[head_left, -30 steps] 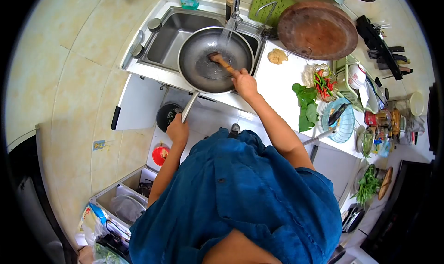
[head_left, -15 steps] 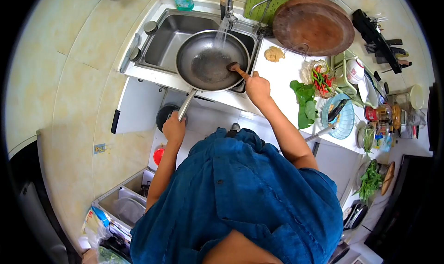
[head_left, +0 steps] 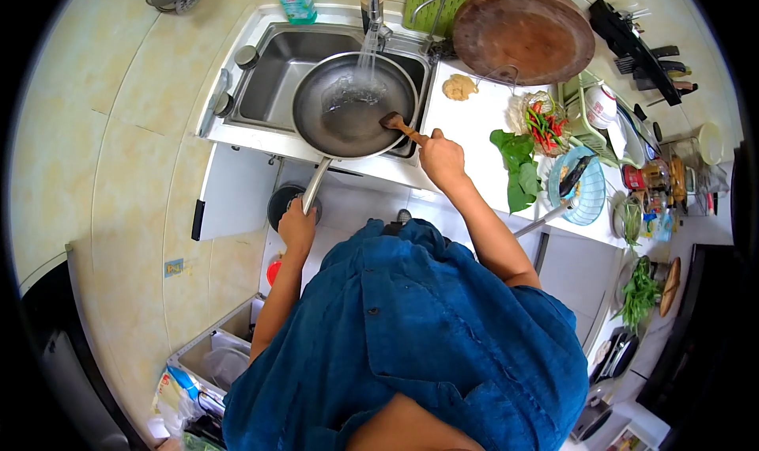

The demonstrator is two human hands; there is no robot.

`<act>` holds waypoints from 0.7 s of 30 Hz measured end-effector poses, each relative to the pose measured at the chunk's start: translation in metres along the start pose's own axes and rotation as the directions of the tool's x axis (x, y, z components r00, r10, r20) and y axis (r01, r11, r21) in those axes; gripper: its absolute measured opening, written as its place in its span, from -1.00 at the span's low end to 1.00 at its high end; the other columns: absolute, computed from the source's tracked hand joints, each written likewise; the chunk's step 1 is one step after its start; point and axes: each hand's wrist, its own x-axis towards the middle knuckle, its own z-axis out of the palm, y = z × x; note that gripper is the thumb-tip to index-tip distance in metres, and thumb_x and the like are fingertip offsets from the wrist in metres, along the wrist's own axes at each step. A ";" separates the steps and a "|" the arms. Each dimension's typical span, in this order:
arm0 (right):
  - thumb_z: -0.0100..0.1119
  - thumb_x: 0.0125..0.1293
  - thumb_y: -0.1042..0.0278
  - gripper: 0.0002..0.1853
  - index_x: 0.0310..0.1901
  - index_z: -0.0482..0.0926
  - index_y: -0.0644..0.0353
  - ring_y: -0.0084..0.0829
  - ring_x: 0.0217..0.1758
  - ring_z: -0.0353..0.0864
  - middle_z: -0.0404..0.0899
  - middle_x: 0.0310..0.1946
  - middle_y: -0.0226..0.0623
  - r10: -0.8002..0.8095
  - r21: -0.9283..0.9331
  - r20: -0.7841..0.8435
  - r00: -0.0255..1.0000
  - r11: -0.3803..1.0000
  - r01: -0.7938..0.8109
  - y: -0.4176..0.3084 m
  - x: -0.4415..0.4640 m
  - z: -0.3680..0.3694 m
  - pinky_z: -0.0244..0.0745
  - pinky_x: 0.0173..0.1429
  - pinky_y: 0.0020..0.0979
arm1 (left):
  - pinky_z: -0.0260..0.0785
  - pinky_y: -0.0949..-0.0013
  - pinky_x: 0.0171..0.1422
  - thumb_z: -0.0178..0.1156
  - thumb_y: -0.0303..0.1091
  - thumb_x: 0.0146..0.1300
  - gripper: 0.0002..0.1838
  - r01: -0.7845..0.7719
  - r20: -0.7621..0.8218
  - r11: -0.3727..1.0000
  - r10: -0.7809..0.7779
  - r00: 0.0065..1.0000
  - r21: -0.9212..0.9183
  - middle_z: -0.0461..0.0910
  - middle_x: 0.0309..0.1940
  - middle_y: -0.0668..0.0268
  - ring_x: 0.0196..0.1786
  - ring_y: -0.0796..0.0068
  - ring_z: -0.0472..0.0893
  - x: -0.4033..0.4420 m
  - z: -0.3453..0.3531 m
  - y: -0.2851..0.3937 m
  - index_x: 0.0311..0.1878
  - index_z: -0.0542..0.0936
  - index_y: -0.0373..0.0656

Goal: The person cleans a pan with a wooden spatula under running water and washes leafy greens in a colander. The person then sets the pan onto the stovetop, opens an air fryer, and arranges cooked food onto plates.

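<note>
A grey metal wok (head_left: 348,123) rests over the steel sink (head_left: 273,75), under the tap (head_left: 373,8), from which water runs into it and pools at its far side. My left hand (head_left: 297,228) is closed round the wok's long handle, below the sink's front edge. At the wok's right rim my right hand (head_left: 443,160) grips the wooden handle of a brush (head_left: 393,121). The brush head touches the wok's inner right side.
Right of the sink, the white counter (head_left: 466,127) holds a tan sponge-like lump (head_left: 459,87), green leaves (head_left: 517,169), red chillies (head_left: 545,127) and a blue glass bowl (head_left: 587,200). A big round wooden board (head_left: 522,33) leans behind. An open cabinet door (head_left: 237,192) stands below the sink.
The brush has gone from the wok's middle to its right side with my right hand. More water shows pooled in the wok. The whole view has shifted slightly.
</note>
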 end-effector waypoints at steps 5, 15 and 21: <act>0.15 0.13 0.38 -0.70 -0.07 0.67 0.08 -0.14 -0.49 0.62 0.54 -0.38 -0.08 0.037 0.046 -0.014 0.999 0.998 -0.037 0.004 -0.005 0.013 0.56 -0.34 -0.19 | 0.40 -0.01 -0.26 0.34 -0.11 0.05 -0.67 -0.017 0.047 0.992 0.023 0.999 -0.123 0.61 -0.46 0.04 -0.34 -0.08 0.61 -0.003 0.018 -0.016 -0.30 0.51 -0.14; 0.16 0.16 0.37 -0.70 -0.05 0.66 0.05 -0.12 -0.45 0.62 0.55 -0.35 -0.11 0.077 0.091 0.006 0.997 0.993 -0.077 -0.002 -0.007 0.015 0.56 -0.29 -0.17 | 0.33 0.43 -0.51 0.34 -0.38 -0.02 -0.81 0.258 0.392 0.790 -0.024 0.919 -0.556 0.52 -0.62 0.31 -0.64 0.54 0.46 0.005 0.014 -0.022 -0.36 0.53 -0.17; 0.17 0.17 0.35 -0.69 -0.02 0.65 0.03 -0.12 -0.43 0.63 0.56 -0.33 -0.11 0.079 0.100 0.029 0.996 0.992 -0.081 -0.003 -0.010 0.012 0.56 -0.27 -0.16 | 0.38 0.33 -0.42 0.35 -0.31 -0.01 -0.76 0.208 0.369 0.867 -0.029 0.929 -0.454 0.55 -0.59 0.22 -0.56 0.38 0.54 0.003 0.006 -0.014 -0.33 0.53 -0.19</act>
